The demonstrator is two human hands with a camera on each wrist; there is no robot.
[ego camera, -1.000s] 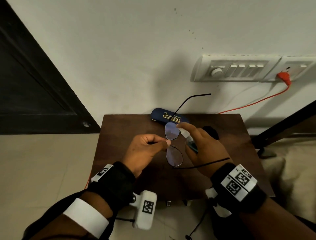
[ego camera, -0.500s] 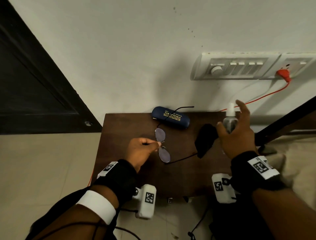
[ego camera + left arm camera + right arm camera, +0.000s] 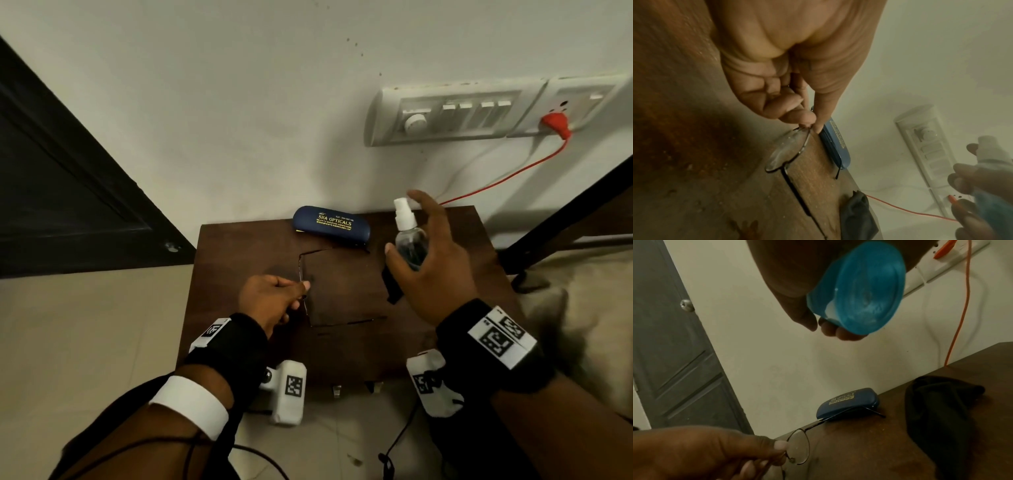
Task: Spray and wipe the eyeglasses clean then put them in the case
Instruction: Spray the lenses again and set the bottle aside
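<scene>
My left hand (image 3: 274, 298) pinches the thin wire eyeglasses (image 3: 302, 267) at the bridge, low over the brown table (image 3: 342, 349). Their temples are spread toward the right. The lenses (image 3: 789, 151) show in the left wrist view, and one lens (image 3: 799, 446) shows beside my thumb in the right wrist view. To the right, my right hand (image 3: 431, 270) grips a clear spray bottle (image 3: 409, 240) with blue liquid and a white nozzle. It is upright, and my index finger is raised by the nozzle. A blue case (image 3: 330, 226), closed, lies at the table's back edge. A black cloth (image 3: 392, 284) lies under my right hand.
A white switchboard (image 3: 455, 113) with a red plug (image 3: 555, 123) and its cable is on the wall behind. A dark door (image 3: 68, 188) stands at the left. A dark slanted bar (image 3: 565, 212) and pale bedding (image 3: 582, 308) are to the right of the table.
My right hand pulled the spray bottle away from the lenses, up and to the right. My left hand lowered the glasses and moved them left, so the head camera sees them edge-on.
</scene>
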